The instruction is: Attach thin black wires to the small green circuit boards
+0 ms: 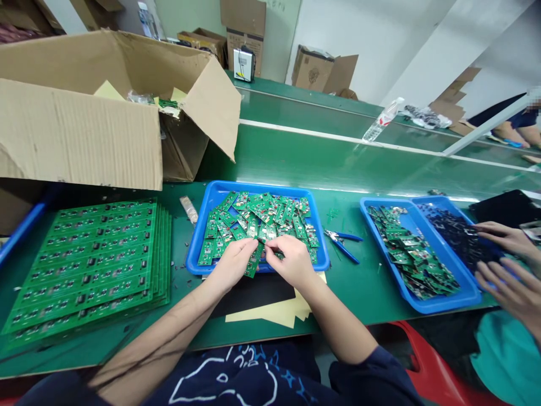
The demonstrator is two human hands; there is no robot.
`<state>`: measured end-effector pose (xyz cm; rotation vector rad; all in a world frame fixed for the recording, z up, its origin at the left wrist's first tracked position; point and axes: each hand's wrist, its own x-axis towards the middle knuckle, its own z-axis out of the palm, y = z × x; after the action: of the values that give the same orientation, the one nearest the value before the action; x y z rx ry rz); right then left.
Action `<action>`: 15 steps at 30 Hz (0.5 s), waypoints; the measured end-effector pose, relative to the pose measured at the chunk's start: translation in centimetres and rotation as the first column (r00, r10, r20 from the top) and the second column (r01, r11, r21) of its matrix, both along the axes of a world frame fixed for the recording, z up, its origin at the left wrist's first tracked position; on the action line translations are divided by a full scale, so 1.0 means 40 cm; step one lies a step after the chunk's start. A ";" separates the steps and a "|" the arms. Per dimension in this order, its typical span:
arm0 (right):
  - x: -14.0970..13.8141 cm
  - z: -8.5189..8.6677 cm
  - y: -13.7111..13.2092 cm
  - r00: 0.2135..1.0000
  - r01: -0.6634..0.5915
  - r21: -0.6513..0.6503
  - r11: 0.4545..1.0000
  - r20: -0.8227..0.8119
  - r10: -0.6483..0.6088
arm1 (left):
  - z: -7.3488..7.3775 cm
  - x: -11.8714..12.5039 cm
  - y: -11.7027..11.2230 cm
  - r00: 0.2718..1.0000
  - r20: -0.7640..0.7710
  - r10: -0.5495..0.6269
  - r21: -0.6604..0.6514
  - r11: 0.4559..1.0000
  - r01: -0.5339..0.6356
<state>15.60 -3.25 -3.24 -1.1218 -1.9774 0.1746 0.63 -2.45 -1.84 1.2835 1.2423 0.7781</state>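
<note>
We record a left hand and a right hand, both bare, fingers curled closed, pinching a narrow green circuit board just above a heap of small green circuit boards in a shallow blue plastic tray. Near the right hand lie blue-handled side cutters. Left of the tray, on the green counter, sits a stack of large green board panels. A co-worker's hands work beyond a second blue tray. We can read no brands, labels or writing.
</note>
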 end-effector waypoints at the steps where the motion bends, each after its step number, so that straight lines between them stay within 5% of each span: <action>1: 0.000 0.000 0.000 1.000 -0.002 0.004 1.000 -0.004 0.002 | -0.002 0.000 0.000 1.000 0.005 0.000 0.004 1.000 0.000; 15: -0.006 0.002 -0.006 0.999 0.000 0.040 0.999 -0.049 0.002 | -0.022 0.005 -0.005 0.991 -0.026 0.131 0.096 0.987 -0.128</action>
<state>15.37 -3.48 -3.16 -1.0811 -1.9297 0.1607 0.83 -2.64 -2.74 1.3052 1.3387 0.9215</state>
